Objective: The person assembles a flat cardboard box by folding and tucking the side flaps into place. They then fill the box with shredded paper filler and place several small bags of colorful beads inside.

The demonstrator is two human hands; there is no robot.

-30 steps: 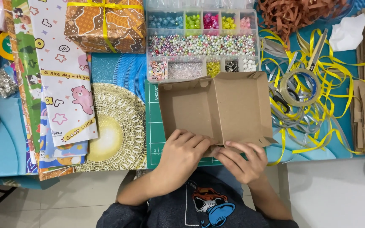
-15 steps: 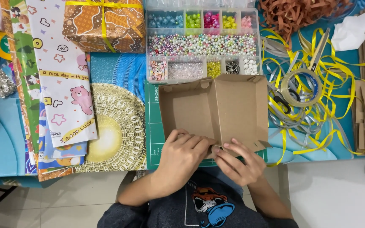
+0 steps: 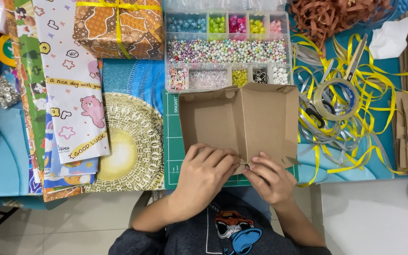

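With the half-folded brown cardboard box (image 3: 242, 120) lying open on the green cutting mat (image 3: 172, 137), both hands work its near edge. Left hand (image 3: 205, 172) lies over the near-left flap, fingers together and curled, pinning it flat. Right hand (image 3: 271, 177) pinches a small tab at the centre fold, thumb and fingers closed on it. Clear bead organizer (image 3: 226, 49) touches the box's far edge; tape roll (image 3: 336, 99) and yellow ribbon (image 3: 378, 89) lie to the right, gift-wrap sheets (image 3: 72, 89) well left.

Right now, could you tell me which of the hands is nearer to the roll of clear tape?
Right. The right hand is below-left of the tape roll, at the cardboard box edge; the left hand is farther left.
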